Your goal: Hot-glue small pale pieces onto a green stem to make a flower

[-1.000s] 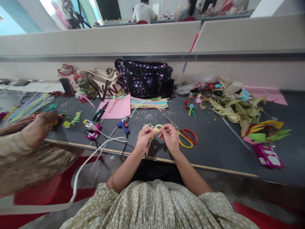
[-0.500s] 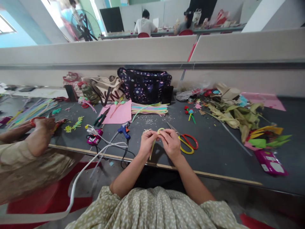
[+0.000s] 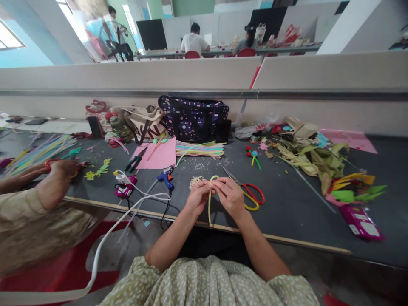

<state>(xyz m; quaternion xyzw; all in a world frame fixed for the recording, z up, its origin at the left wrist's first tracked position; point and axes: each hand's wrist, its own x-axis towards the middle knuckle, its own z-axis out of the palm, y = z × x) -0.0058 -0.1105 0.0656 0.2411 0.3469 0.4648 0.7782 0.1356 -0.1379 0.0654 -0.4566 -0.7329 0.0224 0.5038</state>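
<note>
Yellow pipe cleaner (image 3: 209, 208): probably light, pliable; best gripped beside its bend.
Left hand (image 3: 198, 197), right hand (image 3: 230, 197): fingers pinching it.

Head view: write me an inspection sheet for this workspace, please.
Surface: dark table, pale flecks scattered on it.
Job's things: yellow strip, curved at its upper end.
Clutter: scissors beside the right hand; glue gun left of the left hand; dried husks farther right.
Hands: both pinch the yellow strip.
Cables: white cable crosses the table's front edge.
Surroundings: co-worker's hand at left; person in white seated beyond the partition.
</note>
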